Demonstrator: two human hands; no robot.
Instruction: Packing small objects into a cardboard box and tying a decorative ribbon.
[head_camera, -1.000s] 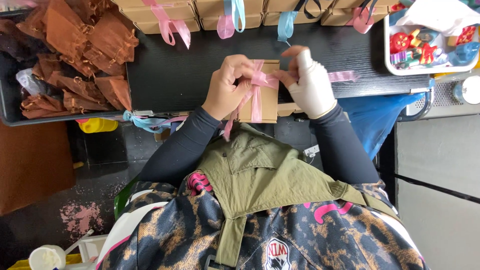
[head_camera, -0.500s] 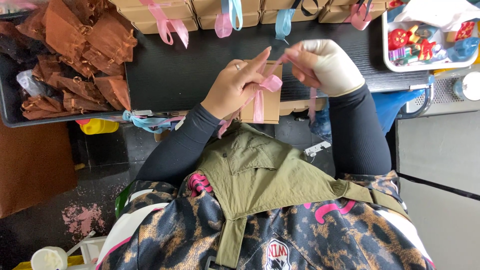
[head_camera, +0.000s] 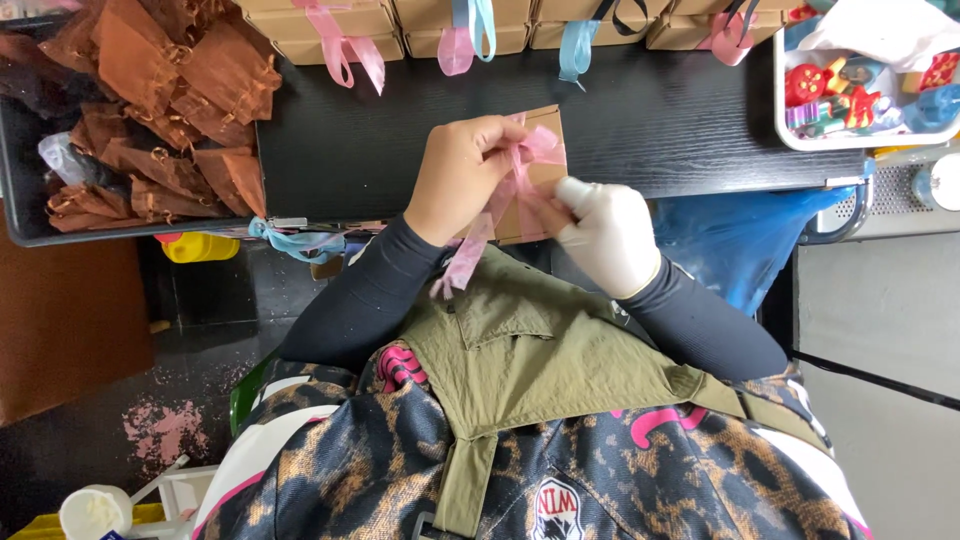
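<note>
- Left hand (head_camera: 468, 172), bare, pinches the pink ribbon (head_camera: 505, 190) with fingers closed on it, on the small brown box (head_camera: 540, 125) at the near edge of the black table (head_camera: 660, 120).
- Right hand (head_camera: 608, 235), in a white glove, grips the ribbon at 4 o'clock from the left.
- Bow looks half made; one tail hangs loose.
- Finished boxes (head_camera: 340, 20) with bows stand at 12 o'clock, brown pouches (head_camera: 150, 110) at 9 o'clock.

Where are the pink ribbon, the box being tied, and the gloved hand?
Pink ribbon (head_camera: 535, 148), head view: on the bow loop above the box.
Box (head_camera: 545, 118), head view: its bare top corner.
Right hand (head_camera: 610, 240), head view: back of the white glove.
</note>
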